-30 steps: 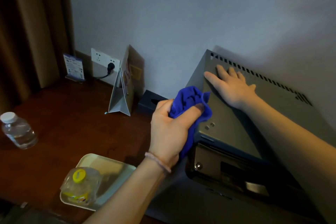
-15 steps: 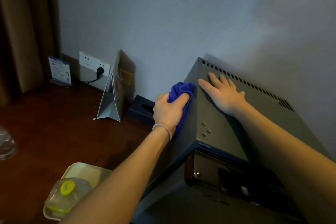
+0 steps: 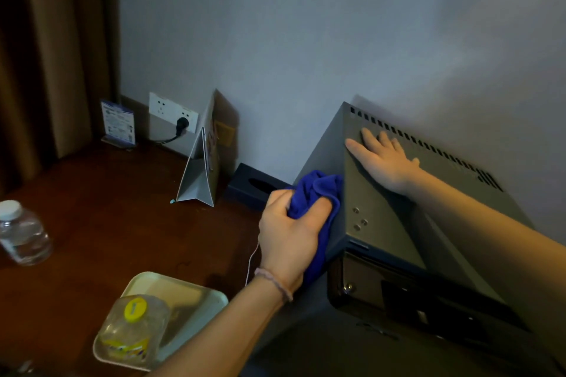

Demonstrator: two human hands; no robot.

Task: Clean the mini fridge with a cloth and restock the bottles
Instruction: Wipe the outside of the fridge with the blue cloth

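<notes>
A grey mini fridge (image 3: 382,223) stands against the wall on the right of the wooden desk. My left hand (image 3: 292,234) grips a bunched blue cloth (image 3: 318,193) and presses it against the fridge's upper left side, near the top edge. My right hand (image 3: 382,159) lies flat, fingers straight, on the fridge's top near the row of vent slots. A yellow-capped bottle (image 3: 133,327) stands on a pale tray (image 3: 183,291) at the lower left. A white-capped water bottle (image 3: 21,232) stands at the left edge.
A folded tent card (image 3: 199,171) and a dark tissue box (image 3: 254,185) sit by the wall left of the fridge. A wall socket with a black plug (image 3: 182,124) and a small blue sign (image 3: 118,122) are further left. A brown curtain (image 3: 55,40) hangs at far left.
My left hand has slid the cloth back down the fridge's left side toward the front, after reaching the top rear corner. My right hand stayed flat on top.
</notes>
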